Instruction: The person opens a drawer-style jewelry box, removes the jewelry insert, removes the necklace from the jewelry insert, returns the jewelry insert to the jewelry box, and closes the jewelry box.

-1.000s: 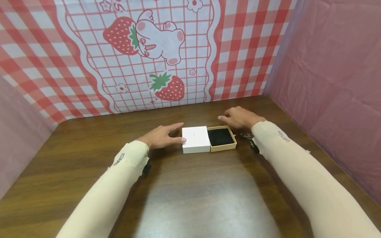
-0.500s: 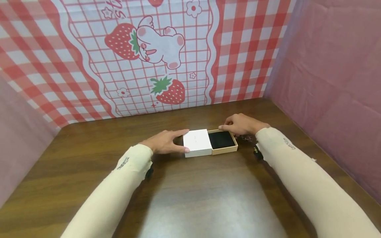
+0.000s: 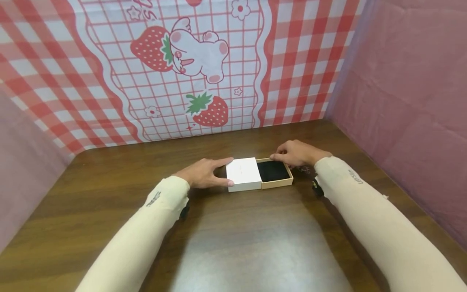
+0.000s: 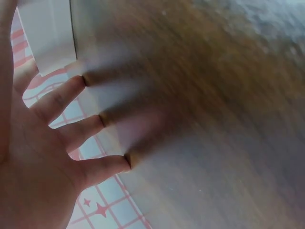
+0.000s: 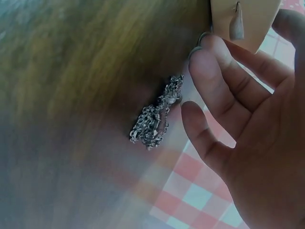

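Note:
A small white box sleeve (image 3: pixel 243 172) lies on the table, its kraft-coloured drawer (image 3: pixel 277 183) pulled out to the right. Inside the drawer is a black pad (image 3: pixel 273 171). My left hand (image 3: pixel 202 173) holds the sleeve's left end, thumb at the near corner and index finger at the far one; its other fingers spread behind the sleeve in the left wrist view. At the drawer's far right corner, my right hand (image 3: pixel 297 153) grips the rim with thumb and fingers. Under that hand lies a bunched silver chain (image 5: pixel 152 121). The drawer end has a small pull tab (image 5: pixel 237 26).
The brown wooden table (image 3: pixel 233 243) spreads toward me and to both sides. A red-and-white strawberry cloth (image 3: pixel 175 101) hangs behind it. Pink cloth (image 3: pixel 401 81) walls the right side, with more at the left.
My right hand has come down onto the drawer's far corner. The left hand has closed in on the sleeve's end. The drawer stays pulled out about as far.

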Motion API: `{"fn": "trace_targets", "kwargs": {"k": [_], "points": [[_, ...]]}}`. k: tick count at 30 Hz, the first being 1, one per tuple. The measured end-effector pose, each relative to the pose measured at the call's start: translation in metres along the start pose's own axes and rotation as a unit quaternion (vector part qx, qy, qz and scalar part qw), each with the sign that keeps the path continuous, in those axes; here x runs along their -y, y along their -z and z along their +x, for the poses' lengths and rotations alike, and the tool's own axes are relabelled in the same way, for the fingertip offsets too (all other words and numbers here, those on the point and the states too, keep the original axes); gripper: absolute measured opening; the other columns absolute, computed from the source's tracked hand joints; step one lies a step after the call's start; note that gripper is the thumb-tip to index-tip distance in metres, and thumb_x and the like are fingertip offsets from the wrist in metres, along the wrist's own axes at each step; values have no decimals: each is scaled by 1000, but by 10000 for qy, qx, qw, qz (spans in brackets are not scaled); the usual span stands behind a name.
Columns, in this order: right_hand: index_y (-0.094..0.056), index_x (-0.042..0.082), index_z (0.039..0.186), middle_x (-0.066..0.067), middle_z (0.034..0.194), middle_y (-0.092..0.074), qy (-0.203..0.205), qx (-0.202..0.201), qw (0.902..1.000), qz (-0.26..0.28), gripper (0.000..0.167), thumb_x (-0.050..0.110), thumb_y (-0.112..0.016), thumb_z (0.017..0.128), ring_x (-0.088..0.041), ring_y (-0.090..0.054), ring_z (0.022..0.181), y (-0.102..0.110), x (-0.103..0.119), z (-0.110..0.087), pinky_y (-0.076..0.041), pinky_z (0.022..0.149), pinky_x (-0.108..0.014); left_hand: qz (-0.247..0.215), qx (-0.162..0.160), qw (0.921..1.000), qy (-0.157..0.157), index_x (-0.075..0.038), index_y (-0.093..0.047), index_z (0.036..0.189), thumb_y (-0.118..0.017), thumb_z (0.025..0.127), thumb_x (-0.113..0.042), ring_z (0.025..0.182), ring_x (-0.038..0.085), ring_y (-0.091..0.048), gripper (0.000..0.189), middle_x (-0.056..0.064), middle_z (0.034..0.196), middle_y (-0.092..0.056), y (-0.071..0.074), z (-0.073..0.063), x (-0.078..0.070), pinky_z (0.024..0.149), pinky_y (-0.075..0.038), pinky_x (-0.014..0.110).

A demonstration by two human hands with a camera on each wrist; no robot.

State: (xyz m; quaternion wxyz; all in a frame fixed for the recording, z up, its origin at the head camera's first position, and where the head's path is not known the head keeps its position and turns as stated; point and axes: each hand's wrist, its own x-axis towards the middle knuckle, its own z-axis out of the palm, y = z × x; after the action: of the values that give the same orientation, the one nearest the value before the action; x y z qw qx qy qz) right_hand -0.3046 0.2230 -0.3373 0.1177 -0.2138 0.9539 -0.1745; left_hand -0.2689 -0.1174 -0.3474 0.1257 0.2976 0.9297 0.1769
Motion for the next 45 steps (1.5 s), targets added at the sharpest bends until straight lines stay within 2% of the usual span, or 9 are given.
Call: {"fn": "trace_targets", "kwargs": {"k": [6, 14, 26, 33, 38, 45], "points": [[-71, 4, 117, -3, 87, -67, -50, -33, 10000, 3, 42, 41, -58, 101, -18, -61, 75, -2, -4, -2, -53, 69, -35, 75, 92, 9999, -21, -30, -28, 160, -65, 84, -69, 140, 25, -40, 93, 9, 155, -42, -1, 3, -2, 112, -33, 46], [-72, 6, 113, -2, 80, -64, 99, -184, 9998, -15, 39, 40, -57, 102, -18, -59, 70, -3, -1, 0, -50, 65, -35, 88, 20, 10000, 6, -31, -29, 160, -65, 83, -71, 140, 24, -41, 93, 7, 155, -42, 1, 3, -1, 112, -34, 47], [-70, 5, 120, -4, 92, -66, -84, -373, 9992, -101, 41, 39, -54, 103, -20, -60, 79, -5, 2, 0, -50, 72, -37, 123, -67, 9998, 125, -33, -29, 159, -63, 82, -75, 140, 22, -42, 95, 4, 156, -41, 0, 5, -3, 112, -34, 46], [-73, 6, 118, -4, 97, -69, 155, -564, 9980, -219, 39, 38, -56, 102, -21, -60, 83, -9, 1, 2, -51, 80, -42, 123, -78, 9997, 204, -33, -29, 159, -63, 82, -74, 138, 21, -44, 94, 4, 155, -42, -1, 5, -4, 111, -35, 46], [-74, 8, 118, -4, 102, -70, 179, -648, 9974, -241, 36, 37, -58, 102, -22, -61, 88, -10, -1, 0, -51, 85, -46, 107, -69, 9997, 225, -33, -28, 160, -63, 82, -75, 138, 21, -43, 95, 4, 156, -41, -2, 5, -4, 111, -35, 46], [-77, 11, 109, 0, 91, -69, 388, -643, 9969, -223, 30, 34, -58, 103, -19, -60, 81, -11, 3, 2, -51, 80, -43, 56, -68, 9995, 288, -34, -28, 159, -63, 80, -76, 137, 21, -44, 96, 6, 156, -41, -1, 3, -4, 111, -35, 47]]}}
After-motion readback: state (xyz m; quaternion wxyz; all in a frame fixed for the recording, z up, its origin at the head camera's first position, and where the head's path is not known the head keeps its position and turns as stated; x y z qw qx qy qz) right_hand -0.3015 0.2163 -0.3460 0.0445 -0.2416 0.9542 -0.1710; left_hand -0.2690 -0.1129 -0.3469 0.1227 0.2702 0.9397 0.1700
